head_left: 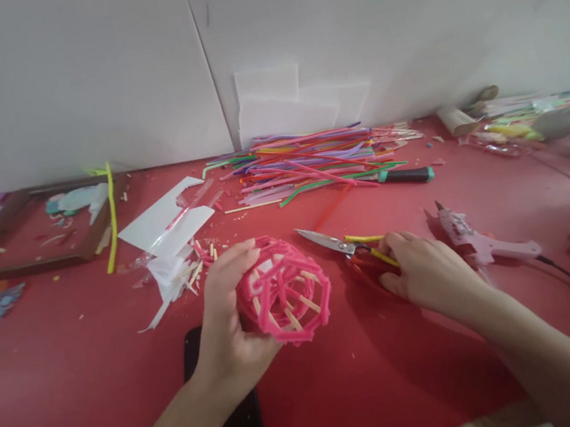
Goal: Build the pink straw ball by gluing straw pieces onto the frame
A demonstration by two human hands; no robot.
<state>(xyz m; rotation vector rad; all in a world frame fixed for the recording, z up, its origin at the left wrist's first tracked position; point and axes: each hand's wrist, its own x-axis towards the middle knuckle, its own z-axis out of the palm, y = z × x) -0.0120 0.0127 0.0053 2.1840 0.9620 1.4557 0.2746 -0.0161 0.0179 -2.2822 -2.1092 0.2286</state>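
Note:
My left hand (228, 303) is wrapped round the side of a pink openwork ball (290, 293), which looks made of fuzzy pipe cleaners and pale wooden sticks. The ball is held just above the red table. To its right, my right hand (419, 267) has its fingers closed at the handles of a pair of scissors (325, 242). Their silver blades point to the upper left, and yellow shows along the handles. Part of the grip is hidden by my fingers.
Behind lies a pile of coloured pipe cleaners (309, 162) beside a dark-handled tool (407, 175). A glue gun (478, 239) with a cord rests at right. White paper scraps (169, 222), a brown frame (26, 270) and a black flat object (233, 426) are leftward.

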